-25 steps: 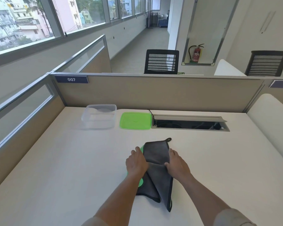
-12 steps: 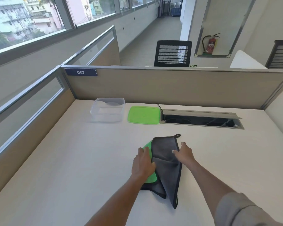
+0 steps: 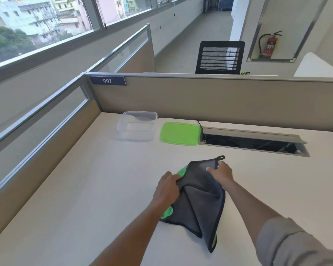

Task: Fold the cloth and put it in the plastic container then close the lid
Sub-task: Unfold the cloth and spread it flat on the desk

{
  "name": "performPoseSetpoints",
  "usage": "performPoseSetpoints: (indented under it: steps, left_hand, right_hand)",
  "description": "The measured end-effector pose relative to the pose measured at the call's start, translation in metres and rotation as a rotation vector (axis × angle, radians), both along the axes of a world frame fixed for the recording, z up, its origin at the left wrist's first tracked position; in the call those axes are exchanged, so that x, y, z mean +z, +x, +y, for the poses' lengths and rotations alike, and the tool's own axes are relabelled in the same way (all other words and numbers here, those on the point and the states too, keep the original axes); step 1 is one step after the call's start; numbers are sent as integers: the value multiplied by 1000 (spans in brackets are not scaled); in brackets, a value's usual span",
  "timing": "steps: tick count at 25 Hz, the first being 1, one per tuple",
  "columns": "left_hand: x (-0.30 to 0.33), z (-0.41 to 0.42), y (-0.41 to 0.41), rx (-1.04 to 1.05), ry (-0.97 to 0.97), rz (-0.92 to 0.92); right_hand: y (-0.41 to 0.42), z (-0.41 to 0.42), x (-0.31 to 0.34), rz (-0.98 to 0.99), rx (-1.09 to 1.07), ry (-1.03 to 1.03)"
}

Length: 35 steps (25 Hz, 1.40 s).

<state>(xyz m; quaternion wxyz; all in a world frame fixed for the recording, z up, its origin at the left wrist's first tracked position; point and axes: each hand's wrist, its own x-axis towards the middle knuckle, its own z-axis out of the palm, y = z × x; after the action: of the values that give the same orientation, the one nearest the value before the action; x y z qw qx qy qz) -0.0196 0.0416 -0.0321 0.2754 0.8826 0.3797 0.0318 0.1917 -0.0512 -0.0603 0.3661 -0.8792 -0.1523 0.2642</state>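
Note:
A dark grey cloth [image 3: 201,204] with a green underside lies partly folded on the white desk, a hanging loop at its far corner. My left hand [image 3: 166,190] grips the cloth's left edge where grey and green meet. My right hand [image 3: 220,172] pinches the far right corner near the loop. The clear plastic container [image 3: 136,125] stands open at the back of the desk. Its green lid [image 3: 180,133] lies flat just to the right of it.
An open cable tray [image 3: 252,142] is cut into the desk right of the lid. Beige partition panels [image 3: 210,100] wall the desk at the back and left. A black chair [image 3: 220,57] stands beyond the partition.
My right hand has slid up the cloth to its far corner by the loop. My left hand has closed on the left edge. The camera has turned a little to the left.

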Motion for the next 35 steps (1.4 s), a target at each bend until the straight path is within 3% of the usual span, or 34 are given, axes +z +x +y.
performPoseSetpoints:
  steps: [6,13,18,26,35]
  left_hand:
    - [10,28,-19,7,106,21]
    - [58,62,-40,199,293,25]
    - [97,62,-39,297,369,-143]
    - [147,67,-44,155,465,-444]
    - [202,96,-54,-34,423,-623]
  right_hand:
    - [13,-13,21,-105,-69,45]
    - [24,-43,69,-224,-104,245]
    - [19,-60,106,-273,-100,412]
    - [20,-87,165,-468,-114,473]
    - [11,-118,239,-485,-53,548]
